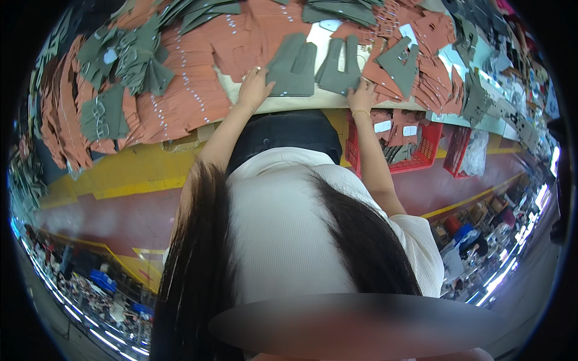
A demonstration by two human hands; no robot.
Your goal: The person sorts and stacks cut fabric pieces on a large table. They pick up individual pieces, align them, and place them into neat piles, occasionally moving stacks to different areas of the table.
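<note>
Green cut pieces, a left one [292,67] and a right one [338,67], lie flat side by side at the near edge of the table, straight ahead of you, with a narrow gap between. Biggest first. Maroon floor [138,219] beneath and around, with a yellow band [141,179] along your side of the table. Pale tabletop [301,104] bare in a strip nearest you. Orange fabric layers [198,78] cover most of it to your left, overlapping, with rows of small white marks; a smaller orange spread [436,90] to your right. Below the table on the right, a red crate [431,146] holding orange and dark green pieces; beside it a second red crate [456,150], with a clear plastic bag [477,153] at its side. Green bunch [141,60] heaped on the orange at your left. Single green piece [399,66] just right of your working pair.

Your left hand [255,90] rests at the left piece's outer edge, fingers loosely bent. Your right hand [361,95] sits at the right piece's lower outer corner, fingers slightly spread. Whether either pinches cloth, cannot tell. Smallest: a thin bracelet [361,112] on your right wrist.
</note>
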